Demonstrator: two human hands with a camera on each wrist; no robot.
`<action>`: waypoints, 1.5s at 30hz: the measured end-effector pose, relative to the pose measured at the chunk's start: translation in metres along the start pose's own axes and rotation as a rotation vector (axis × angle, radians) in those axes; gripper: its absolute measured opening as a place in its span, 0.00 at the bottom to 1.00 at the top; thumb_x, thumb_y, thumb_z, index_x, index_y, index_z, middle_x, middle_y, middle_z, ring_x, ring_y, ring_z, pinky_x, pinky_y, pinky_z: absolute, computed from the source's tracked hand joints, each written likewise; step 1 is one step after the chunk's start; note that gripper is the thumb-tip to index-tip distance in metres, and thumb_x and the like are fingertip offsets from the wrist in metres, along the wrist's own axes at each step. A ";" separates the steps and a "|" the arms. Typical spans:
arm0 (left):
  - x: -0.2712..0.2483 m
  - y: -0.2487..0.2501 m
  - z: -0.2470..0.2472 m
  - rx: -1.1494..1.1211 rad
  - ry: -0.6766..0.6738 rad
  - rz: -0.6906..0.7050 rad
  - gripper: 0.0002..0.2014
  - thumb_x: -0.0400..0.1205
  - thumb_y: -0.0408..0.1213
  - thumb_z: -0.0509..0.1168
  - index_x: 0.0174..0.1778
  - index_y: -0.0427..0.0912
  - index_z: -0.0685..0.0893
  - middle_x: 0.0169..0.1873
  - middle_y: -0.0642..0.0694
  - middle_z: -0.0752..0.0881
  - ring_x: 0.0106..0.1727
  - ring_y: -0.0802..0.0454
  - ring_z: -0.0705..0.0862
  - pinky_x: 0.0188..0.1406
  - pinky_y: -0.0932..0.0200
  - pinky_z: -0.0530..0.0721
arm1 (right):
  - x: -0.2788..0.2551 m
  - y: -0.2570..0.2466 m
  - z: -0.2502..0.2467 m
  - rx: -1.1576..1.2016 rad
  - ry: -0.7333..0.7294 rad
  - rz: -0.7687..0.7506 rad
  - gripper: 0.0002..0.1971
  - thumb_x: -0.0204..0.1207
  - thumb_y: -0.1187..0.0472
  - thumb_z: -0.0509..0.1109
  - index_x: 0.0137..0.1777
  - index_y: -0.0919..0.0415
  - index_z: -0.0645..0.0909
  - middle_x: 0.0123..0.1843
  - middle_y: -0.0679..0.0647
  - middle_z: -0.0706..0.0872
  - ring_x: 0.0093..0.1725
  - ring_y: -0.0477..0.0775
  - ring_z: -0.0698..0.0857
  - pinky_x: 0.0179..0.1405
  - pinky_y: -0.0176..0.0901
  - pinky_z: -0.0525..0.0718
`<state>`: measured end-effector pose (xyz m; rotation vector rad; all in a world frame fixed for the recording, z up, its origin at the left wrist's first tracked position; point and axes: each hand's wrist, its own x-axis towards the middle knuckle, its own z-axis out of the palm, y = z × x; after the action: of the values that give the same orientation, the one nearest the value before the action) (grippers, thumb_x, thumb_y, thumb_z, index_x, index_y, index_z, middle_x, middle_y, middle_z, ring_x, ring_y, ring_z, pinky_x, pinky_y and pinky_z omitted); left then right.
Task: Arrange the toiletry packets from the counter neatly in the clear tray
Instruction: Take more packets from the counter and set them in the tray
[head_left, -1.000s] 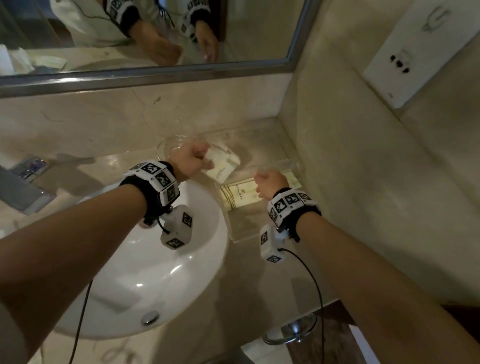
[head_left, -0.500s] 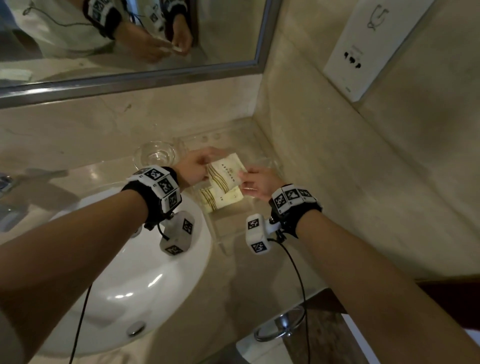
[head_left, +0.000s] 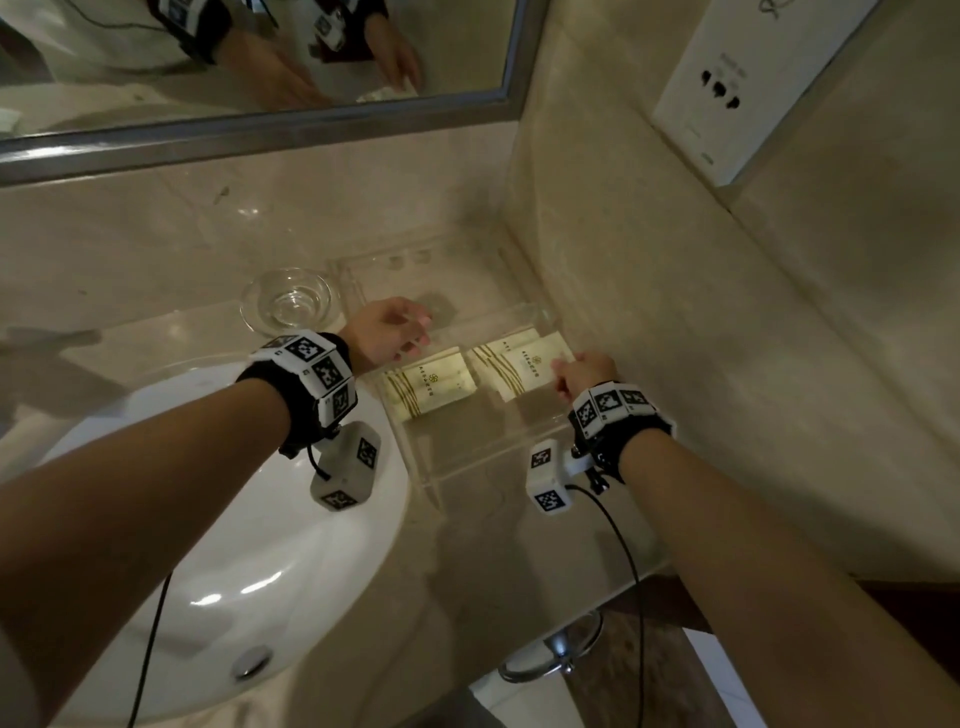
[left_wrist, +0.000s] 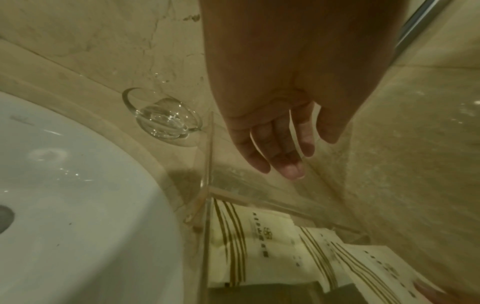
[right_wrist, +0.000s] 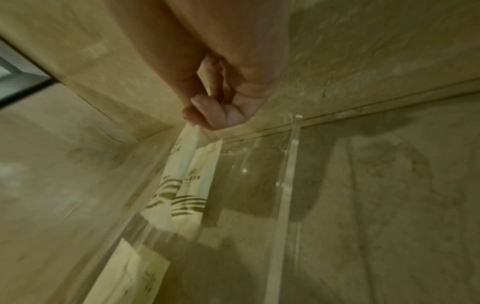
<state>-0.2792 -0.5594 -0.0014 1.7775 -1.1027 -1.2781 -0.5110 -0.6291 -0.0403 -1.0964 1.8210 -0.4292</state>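
Print on the packets (head_left: 527, 371) is too small to read.

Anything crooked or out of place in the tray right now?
Slightly. In the clear tray, the right-hand packets overlap unevenly and sit angled, with the right hand pinching the top one's corner. The left packet lies flat. The left hand hovers open. Nothing spilled or damaged.

White sink (head_left: 218, 545) on the left with a small glass dish (head_left: 287, 300) just behind it, mirror (head_left: 249, 57) up top, towel ring (head_left: 558, 652) below the table edge.
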 end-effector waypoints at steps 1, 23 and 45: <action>0.002 -0.002 0.000 0.000 0.003 -0.008 0.07 0.83 0.34 0.59 0.56 0.41 0.77 0.35 0.50 0.83 0.35 0.55 0.79 0.34 0.67 0.78 | 0.005 0.002 0.002 -0.001 0.009 0.008 0.06 0.79 0.63 0.67 0.50 0.65 0.81 0.27 0.54 0.78 0.24 0.50 0.75 0.24 0.39 0.76; 0.008 -0.016 -0.017 0.029 0.028 -0.020 0.07 0.82 0.28 0.61 0.53 0.39 0.78 0.34 0.49 0.81 0.29 0.62 0.80 0.22 0.79 0.74 | 0.010 -0.015 0.043 0.206 0.107 0.039 0.17 0.80 0.66 0.63 0.67 0.66 0.69 0.58 0.63 0.81 0.41 0.60 0.87 0.52 0.53 0.88; -0.236 -0.120 -0.242 -0.170 0.663 -0.097 0.06 0.82 0.29 0.60 0.42 0.40 0.81 0.32 0.47 0.82 0.16 0.69 0.80 0.17 0.78 0.74 | -0.281 -0.096 0.299 -0.216 -0.577 -0.784 0.08 0.76 0.61 0.65 0.36 0.54 0.80 0.38 0.57 0.84 0.40 0.60 0.83 0.52 0.63 0.86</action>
<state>-0.0561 -0.2837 0.0539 1.9278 -0.5229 -0.7075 -0.1627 -0.4008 0.0261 -1.8553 0.8995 -0.3106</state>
